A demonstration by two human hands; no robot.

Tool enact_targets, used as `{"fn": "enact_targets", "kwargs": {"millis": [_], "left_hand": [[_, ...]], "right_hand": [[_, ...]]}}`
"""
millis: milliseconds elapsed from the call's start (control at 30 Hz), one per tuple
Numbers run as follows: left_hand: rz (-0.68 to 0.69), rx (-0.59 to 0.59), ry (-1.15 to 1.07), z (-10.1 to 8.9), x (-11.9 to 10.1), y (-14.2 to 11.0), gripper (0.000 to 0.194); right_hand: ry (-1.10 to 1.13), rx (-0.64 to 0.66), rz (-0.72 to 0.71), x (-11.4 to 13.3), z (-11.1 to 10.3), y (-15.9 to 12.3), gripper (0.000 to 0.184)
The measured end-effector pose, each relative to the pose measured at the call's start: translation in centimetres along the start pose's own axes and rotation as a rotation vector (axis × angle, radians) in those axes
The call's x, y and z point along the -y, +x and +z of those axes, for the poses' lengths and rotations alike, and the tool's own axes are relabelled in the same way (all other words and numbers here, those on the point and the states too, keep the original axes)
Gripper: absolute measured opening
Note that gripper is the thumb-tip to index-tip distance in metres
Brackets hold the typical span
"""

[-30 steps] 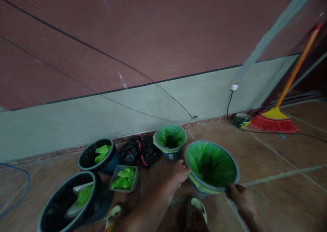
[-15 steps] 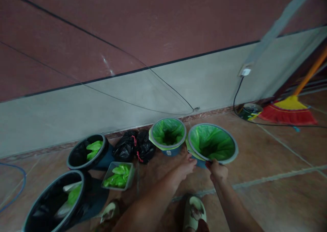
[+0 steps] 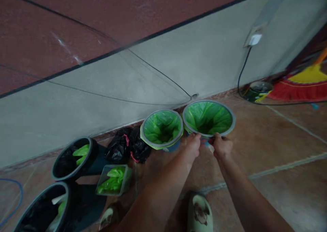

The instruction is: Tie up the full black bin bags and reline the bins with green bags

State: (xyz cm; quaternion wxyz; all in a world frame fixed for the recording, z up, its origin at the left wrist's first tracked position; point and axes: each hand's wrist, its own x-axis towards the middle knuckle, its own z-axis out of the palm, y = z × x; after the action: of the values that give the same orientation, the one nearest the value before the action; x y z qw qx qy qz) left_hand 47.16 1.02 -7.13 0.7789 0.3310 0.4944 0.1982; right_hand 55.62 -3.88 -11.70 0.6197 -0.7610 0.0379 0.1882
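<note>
Both of my hands are closed on the near rim of a trash bin (image 3: 233, 126) lined with a green bag. My left hand (image 3: 193, 146) pinches the front left of the grey rim. A short way to the right, my right hand (image 3: 221, 145) grips the same rim with its thumb near the edge. The bin stands upright close to the wall, and its lower body is mostly hidden. Just left of it is a smaller trash bin (image 3: 162, 145), also with a green liner folded over its rim. The two rims are almost touching.
Two black tied bags (image 3: 118, 148) sit against the wall. Left of them are a clear tub (image 3: 125, 184) of green bags and two dark-lined bins (image 3: 95, 153). A paint can (image 3: 258, 90), a red broom (image 3: 293, 90) and a plugged-in cable (image 3: 241, 68) lie to the right.
The right bin has shifted toward the wall, with my hands following. My left hand has come up from below the rim onto it. The view has tilted and turned slightly.
</note>
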Motion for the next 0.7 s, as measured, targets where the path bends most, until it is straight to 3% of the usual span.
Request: {"fn": "enact_targets", "kwargs": {"millis": [133,300,533,633,700], "left_hand": [[0.007,0.028,-0.084,0.6,0.0,1.4,0.014],[0.005,0.06,-0.211,-0.1,0.4,1.0,0.013],[0.008,0.12,-0.131,-1.1,0.1,0.3,0.029],[-0.028,0.135,-0.019,-3.2,1.1,-0.8,0.031],[-0.046,0.137,0.112,-6.2,2.6,-2.0,0.02]], "right_hand": [[0.161,0.055,-0.027,0.8,0.5,1.0,0.021],[0.175,0.063,0.006,1.0,0.9,1.0,0.018],[0.278,0.084,0.042,1.1,1.2,0.0,0.02],[0.286,0.086,0.069,0.3,0.5,-0.8,0.022],[0.237,0.052,0.086,-0.9,-0.3,-2.2,0.025]]}}
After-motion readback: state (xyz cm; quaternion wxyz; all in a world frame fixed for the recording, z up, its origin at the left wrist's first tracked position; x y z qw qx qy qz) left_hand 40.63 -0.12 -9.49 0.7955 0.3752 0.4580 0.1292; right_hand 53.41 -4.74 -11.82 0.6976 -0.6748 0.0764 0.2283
